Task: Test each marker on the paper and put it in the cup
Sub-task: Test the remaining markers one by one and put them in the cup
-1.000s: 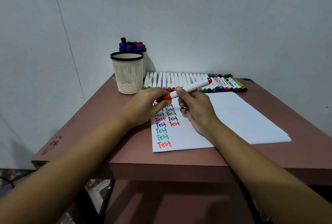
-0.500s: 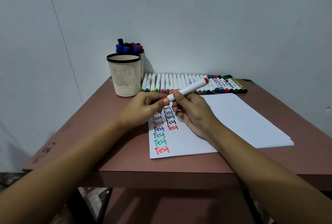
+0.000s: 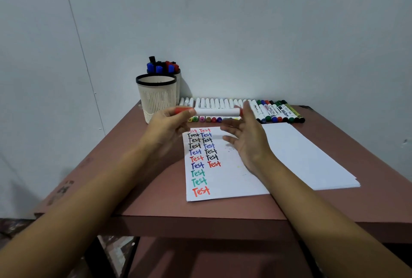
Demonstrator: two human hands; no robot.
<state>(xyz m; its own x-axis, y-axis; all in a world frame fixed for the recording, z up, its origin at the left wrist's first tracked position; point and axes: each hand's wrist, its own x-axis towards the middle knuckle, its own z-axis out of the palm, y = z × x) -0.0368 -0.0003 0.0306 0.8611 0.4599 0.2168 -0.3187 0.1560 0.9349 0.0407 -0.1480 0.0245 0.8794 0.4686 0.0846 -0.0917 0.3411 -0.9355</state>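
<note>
My left hand (image 3: 170, 125) pinches the red cap end of a white-barrelled red marker (image 3: 215, 112), held level above the top of the paper (image 3: 289, 155). My right hand (image 3: 247, 138) hovers open just right of the marker, fingers spread, its fingertips near the marker's far end. The paper carries two columns of the word "Test" in red, black, blue and green. A cream mesh cup (image 3: 157, 97) with a black rim stands at the table's back left. Behind it a second cup (image 3: 165, 68) holds several capped markers.
A row of several markers (image 3: 256, 110) lies along the wall behind the paper, white ones left, darker ones right. The brown table (image 3: 145, 188) has its front edge close to me and a wall directly behind it.
The capped marker went from slanted to level and shifted left. My right hand let go of it and opened; my left hand keeps the cap end.
</note>
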